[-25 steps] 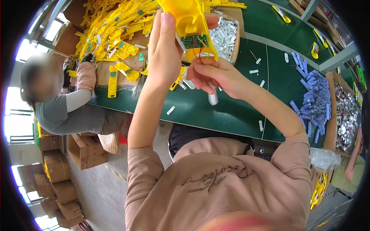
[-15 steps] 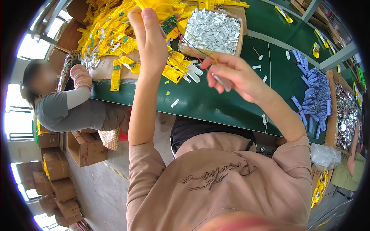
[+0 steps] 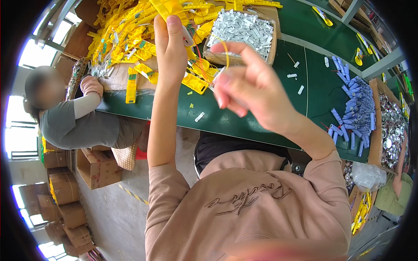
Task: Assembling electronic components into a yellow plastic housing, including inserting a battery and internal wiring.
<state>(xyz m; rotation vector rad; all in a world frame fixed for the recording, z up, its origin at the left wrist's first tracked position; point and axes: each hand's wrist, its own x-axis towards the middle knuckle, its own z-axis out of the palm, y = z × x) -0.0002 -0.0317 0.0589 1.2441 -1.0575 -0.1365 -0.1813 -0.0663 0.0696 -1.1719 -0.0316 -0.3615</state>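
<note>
My left hand [image 3: 171, 52] is raised and closed round a yellow plastic housing [image 3: 167, 7], whose upper part is cut by the picture's edge. A small white piece [image 3: 187, 37] shows beside its fingers. To its right, my right hand [image 3: 254, 85] is blurred by motion, its thumb and fingers bent together at a small pale part [image 3: 218, 75] whose kind I cannot make out. A yellow wire [image 3: 227, 51] loops up by its index finger. A red wire [image 3: 199, 53] runs between the two hands. More yellow housings [image 3: 194, 82] lie beneath on the table.
A cardboard box of small white plastic pieces [image 3: 244, 31] stands behind my hands on the green table [image 3: 244, 124]. Heaped yellow housings [image 3: 124, 32] fill the far left. Blue cylinders with wires [image 3: 355, 111] lie right, beside a box of round metal parts [image 3: 391, 126]. A co-worker [image 3: 78, 117] sits left.
My right hand has moved left and slightly down, closer to the left hand. The green circuit board seen by the left hand is out of sight; a white piece shows there now.
</note>
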